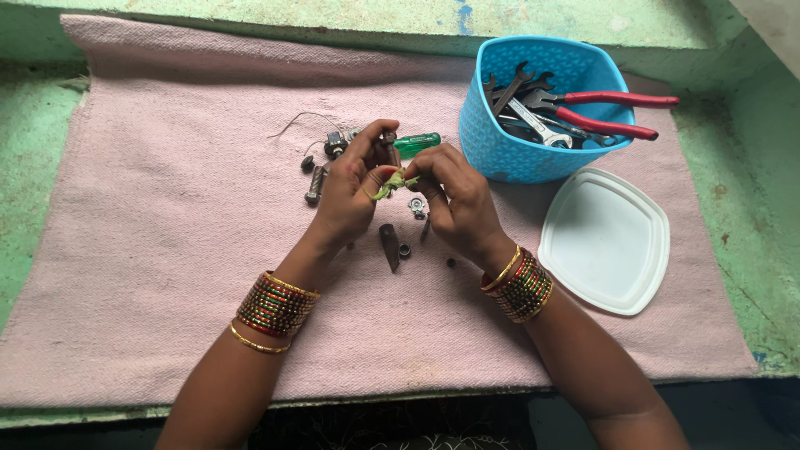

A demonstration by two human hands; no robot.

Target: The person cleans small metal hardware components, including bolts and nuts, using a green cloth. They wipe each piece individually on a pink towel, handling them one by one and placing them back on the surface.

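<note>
Both hands are pinching one small greenish part (pixel 393 182) between them, the left hand (pixel 350 196) and right hand (pixel 454 200) gripping its opposite ends. Loose screws (pixel 405 250) are lying just beneath; a slipping fingertip could be dropping the part among them.

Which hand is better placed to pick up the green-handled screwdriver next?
Probably the right hand: the green-handled screwdriver lies just above its fingers. The left hand sits farther left and pinches a small green piece together with the right.
</note>
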